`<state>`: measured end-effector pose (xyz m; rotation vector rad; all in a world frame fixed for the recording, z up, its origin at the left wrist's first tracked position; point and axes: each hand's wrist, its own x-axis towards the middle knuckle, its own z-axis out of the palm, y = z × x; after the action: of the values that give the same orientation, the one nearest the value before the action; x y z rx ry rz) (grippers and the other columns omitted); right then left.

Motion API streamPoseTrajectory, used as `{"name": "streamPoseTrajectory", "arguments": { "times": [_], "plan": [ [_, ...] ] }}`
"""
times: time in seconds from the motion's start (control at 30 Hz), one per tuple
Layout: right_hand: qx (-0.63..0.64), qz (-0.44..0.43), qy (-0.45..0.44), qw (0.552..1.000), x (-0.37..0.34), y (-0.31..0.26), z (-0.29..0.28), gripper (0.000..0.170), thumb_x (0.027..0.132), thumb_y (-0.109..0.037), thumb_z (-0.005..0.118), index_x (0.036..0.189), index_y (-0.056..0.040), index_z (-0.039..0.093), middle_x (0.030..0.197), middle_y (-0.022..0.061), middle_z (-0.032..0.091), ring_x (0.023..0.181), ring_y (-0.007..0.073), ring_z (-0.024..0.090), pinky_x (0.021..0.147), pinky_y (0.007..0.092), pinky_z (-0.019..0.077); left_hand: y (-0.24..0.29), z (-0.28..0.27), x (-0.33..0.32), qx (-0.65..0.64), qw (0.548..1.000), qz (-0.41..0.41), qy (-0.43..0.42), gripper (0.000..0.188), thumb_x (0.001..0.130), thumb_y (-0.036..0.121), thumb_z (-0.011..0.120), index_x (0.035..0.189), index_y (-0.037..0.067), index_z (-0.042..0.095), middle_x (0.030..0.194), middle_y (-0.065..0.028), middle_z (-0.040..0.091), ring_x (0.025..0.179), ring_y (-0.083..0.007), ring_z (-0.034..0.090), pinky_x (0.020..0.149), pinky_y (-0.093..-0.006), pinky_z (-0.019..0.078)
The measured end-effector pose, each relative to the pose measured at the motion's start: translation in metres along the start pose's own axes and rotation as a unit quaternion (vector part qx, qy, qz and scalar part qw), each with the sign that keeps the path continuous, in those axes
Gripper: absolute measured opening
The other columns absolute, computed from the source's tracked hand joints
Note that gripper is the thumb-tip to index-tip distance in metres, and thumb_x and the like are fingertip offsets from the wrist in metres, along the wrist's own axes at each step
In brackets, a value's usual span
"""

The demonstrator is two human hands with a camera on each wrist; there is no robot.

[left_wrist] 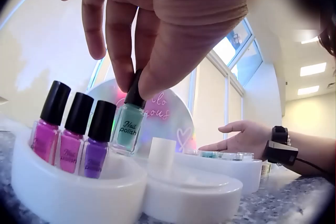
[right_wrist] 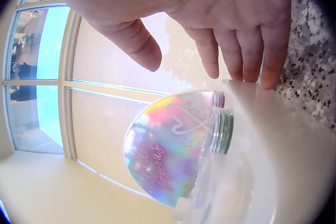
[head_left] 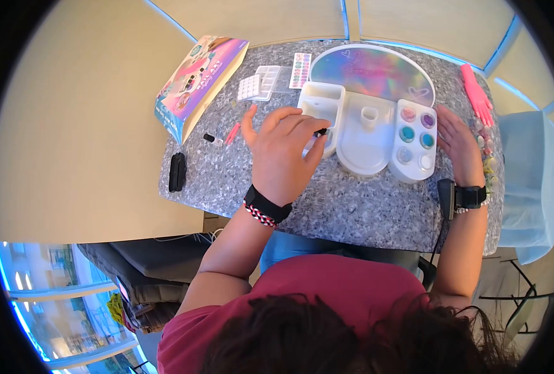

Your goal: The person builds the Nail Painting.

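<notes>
My left hand (head_left: 283, 153) pinches the black cap of a teal nail polish bottle (left_wrist: 128, 129) between thumb and fingers. The bottle hangs upright at the rim of the white left-hand tray (left_wrist: 79, 198). In that tray, a magenta polish (left_wrist: 45, 139), a pink polish (left_wrist: 70, 150) and a purple polish (left_wrist: 97, 155) stand in a row, black caps up. My right hand (head_left: 461, 146) has its fingers extended beside the right-hand white tray (head_left: 409, 167), fingertips right at its outer edge. Several glitter pots (head_left: 407, 134) sit in this tray.
Behind the trays stands an iridescent half-round panel (head_left: 377, 71). A pink practice hand (head_left: 475, 93) lies at the right edge. To the left are a nail art box (head_left: 202, 81), a sticker sheet (head_left: 300, 70), a small bottle (head_left: 212, 139) and a black case (head_left: 177, 172).
</notes>
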<state>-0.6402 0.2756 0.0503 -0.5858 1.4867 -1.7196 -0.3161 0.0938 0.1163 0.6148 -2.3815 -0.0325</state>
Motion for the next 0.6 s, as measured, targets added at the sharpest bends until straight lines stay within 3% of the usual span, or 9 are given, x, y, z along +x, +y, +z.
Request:
{"name": "streamPoseTrajectory", "arguments": {
  "times": [0.23, 0.43, 0.53, 0.6],
  "plan": [
    [0.0, 0.006, 0.0, 1.0, -0.003, -0.004, 0.004, 0.064, 0.11, -0.044, 0.054, 0.157, -0.002, 0.053, 0.161, 0.0158, 0.056, 0.148, 0.0269, 0.053, 0.122, 0.0416, 0.0393, -0.007, 0.013, -0.001, 0.01, 1.0, 0.003, -0.025, 0.019, 0.087, 0.02, 0.085, 0.105, 0.023, 0.081, 0.104, 0.0052, 0.078, 0.119, -0.0205, 0.068, 0.123, -0.0577, 0.0235],
    [0.001, 0.005, 0.002, 1.0, -0.002, -0.004, 0.004, 0.064, 0.11, -0.044, 0.054, 0.157, -0.0018, 0.053, 0.16, 0.0159, 0.057, 0.148, 0.0267, 0.053, 0.122, 0.0416, 0.0394, -0.011, 0.024, -0.003, 0.007, 1.0, 0.012, -0.028, 0.017, 0.087, 0.019, 0.083, 0.104, 0.021, 0.08, 0.108, 0.0047, 0.075, 0.123, -0.0212, 0.064, 0.123, -0.0625, 0.0222],
    [0.001, 0.001, -0.004, 1.0, 0.001, 0.001, 0.0, 0.064, 0.11, -0.045, 0.052, 0.157, -0.0018, 0.053, 0.16, 0.016, 0.057, 0.148, 0.0267, 0.053, 0.122, 0.0419, 0.0391, -0.012, 0.019, -0.006, 0.02, 0.999, 0.008, -0.035, 0.025, 0.087, 0.023, 0.084, 0.111, 0.021, 0.079, 0.113, 0.0028, 0.074, 0.125, -0.0225, 0.063, 0.122, -0.0628, 0.0235],
    [-0.006, 0.003, 0.0, 1.0, -0.001, -0.001, 0.003, 0.064, 0.111, -0.045, 0.051, 0.158, -0.0018, 0.052, 0.161, 0.016, 0.056, 0.149, 0.0268, 0.053, 0.123, 0.0421, 0.0388, -0.019, 0.006, -0.005, 0.006, 0.999, -0.051, -0.001, 0.035, 0.087, 0.03, 0.085, 0.121, 0.021, 0.077, 0.119, -0.0011, 0.074, 0.126, -0.0255, 0.064, 0.12, -0.0624, 0.0279]
  ]
}}
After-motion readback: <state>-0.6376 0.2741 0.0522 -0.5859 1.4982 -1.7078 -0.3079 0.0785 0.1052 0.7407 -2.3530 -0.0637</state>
